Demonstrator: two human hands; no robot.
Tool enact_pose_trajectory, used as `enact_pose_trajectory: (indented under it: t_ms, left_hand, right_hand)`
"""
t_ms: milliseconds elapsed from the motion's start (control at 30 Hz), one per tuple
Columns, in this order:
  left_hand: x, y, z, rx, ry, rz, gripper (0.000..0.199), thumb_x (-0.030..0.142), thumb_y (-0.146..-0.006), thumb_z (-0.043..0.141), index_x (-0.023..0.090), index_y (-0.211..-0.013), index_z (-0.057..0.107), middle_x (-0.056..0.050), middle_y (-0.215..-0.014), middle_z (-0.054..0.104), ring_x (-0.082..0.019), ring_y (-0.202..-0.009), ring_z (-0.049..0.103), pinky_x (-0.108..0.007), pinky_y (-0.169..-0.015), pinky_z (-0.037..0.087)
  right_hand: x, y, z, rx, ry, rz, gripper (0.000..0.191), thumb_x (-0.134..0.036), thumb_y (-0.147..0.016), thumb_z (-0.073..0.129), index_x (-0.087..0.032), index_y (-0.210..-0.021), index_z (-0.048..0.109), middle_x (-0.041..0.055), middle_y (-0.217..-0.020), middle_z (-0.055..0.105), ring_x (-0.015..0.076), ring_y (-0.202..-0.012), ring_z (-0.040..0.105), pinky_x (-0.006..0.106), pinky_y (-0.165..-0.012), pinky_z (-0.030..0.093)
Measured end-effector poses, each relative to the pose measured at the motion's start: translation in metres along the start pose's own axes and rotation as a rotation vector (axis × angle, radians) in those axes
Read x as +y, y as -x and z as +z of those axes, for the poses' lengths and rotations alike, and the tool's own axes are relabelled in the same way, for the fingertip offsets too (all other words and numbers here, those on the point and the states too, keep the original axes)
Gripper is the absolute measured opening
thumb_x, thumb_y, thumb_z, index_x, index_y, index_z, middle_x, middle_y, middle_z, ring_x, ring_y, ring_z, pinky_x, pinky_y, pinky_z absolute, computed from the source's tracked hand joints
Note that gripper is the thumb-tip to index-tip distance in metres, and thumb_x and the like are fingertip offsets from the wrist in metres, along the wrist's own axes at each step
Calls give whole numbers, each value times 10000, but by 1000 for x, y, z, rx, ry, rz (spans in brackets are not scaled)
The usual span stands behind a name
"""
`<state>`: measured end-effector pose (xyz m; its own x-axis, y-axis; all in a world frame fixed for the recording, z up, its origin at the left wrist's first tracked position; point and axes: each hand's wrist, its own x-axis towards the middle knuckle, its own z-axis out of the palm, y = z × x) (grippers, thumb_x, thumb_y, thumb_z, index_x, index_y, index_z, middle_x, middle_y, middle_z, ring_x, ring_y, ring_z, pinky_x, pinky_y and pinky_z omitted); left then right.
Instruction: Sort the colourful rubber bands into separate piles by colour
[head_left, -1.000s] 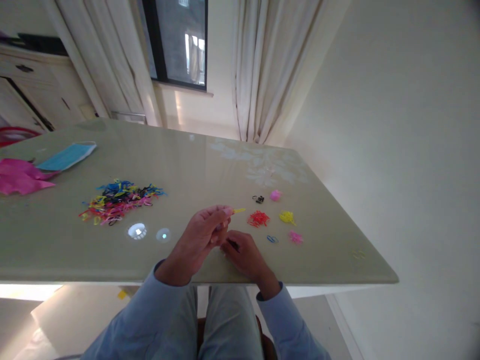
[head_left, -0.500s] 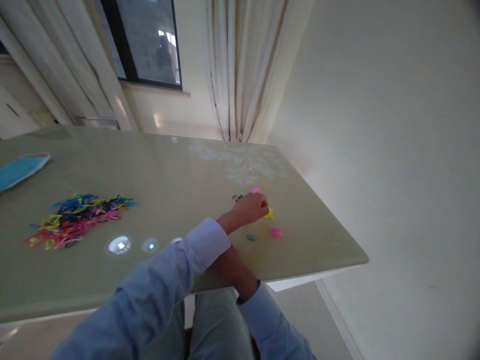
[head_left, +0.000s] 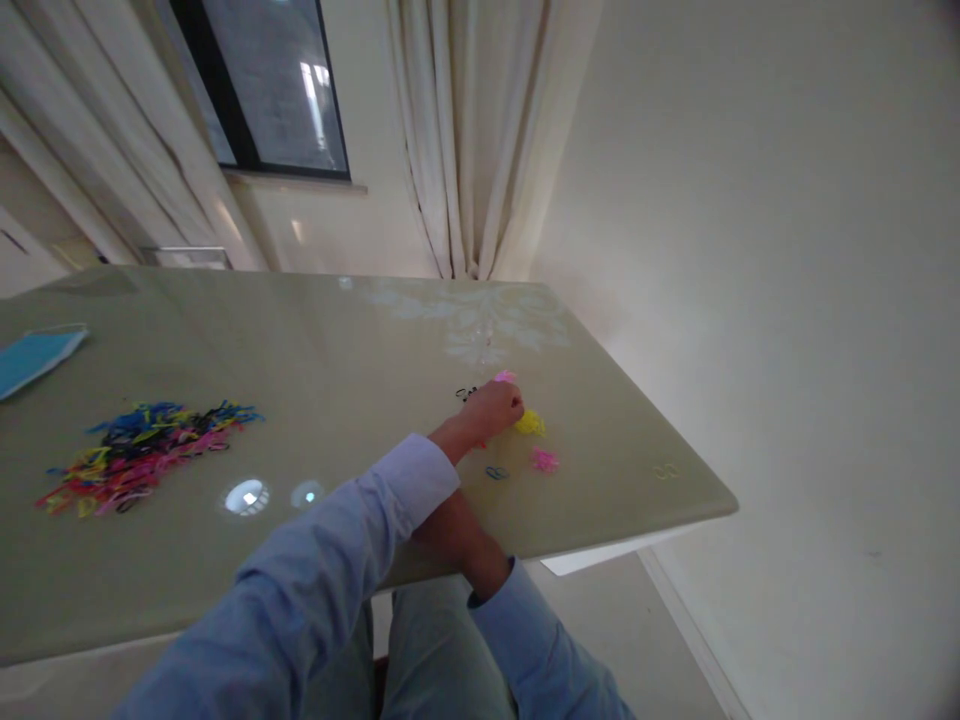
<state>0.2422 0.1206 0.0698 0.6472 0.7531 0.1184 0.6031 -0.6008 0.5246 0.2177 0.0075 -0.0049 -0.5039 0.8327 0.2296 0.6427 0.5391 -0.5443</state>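
My left hand is closed, reaching across over my right forearm, close to a small pile of yellow rubber bands. What its fingers hold, if anything, is hidden. Just beyond it lie pink bands and, to the left, black bands. A bit of red shows beneath the wrist. Nearer to me are blue bands and another pink pile. My right hand rests by the table's front edge, its fingers hidden behind the left sleeve.
A large mixed heap of coloured rubber bands lies on the left of the glossy table. Behind it is a blue face mask. Pale yellowish bands lie near the right corner. A wall stands to the right.
My left hand has shifted slightly, and more of the yellow pile shows beside it. The view has turned a little. My right hand stays in place.
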Motion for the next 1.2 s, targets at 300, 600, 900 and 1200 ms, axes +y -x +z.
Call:
enact_pose_trajectory:
  t_ms: [300,600,900,1200]
  left_hand:
    - [-17,53,-18,339,253,-85,232,244,-825,509,150,-724,696,2,-624,618,-121,-582,510,-246,-580,350]
    - [-66,193,-34,708,215,-398,262,341,-859,529,171,-877,728,-57,-839,749,-174,-714,651,-284,-708,475]
    - [-101,255,-34,786,322,-505,267,369,-842,539,182,-842,730,-55,-825,751,-184,-734,668,-286,-704,496]
    - [-98,255,-37,814,575,-494,248,369,-821,579,179,-817,738,-40,-801,748,-169,-723,657,-262,-667,482]
  right_hand:
    - [-2,1,-9,-71,-49,35,184,-145,-860,574,-166,-957,730,99,-975,763,222,-843,688,292,-743,501]
    - [-16,2,-28,92,-263,4,156,-179,-908,569,-177,-875,721,48,-840,713,161,-791,621,258,-740,449]
    - [-16,3,-32,74,-262,38,209,-298,-947,554,-186,-843,697,33,-778,671,154,-732,599,256,-685,431]
    - [-33,-38,-30,28,-285,208,176,-287,-879,573,-178,-908,708,26,-775,709,149,-637,625,254,-611,452]
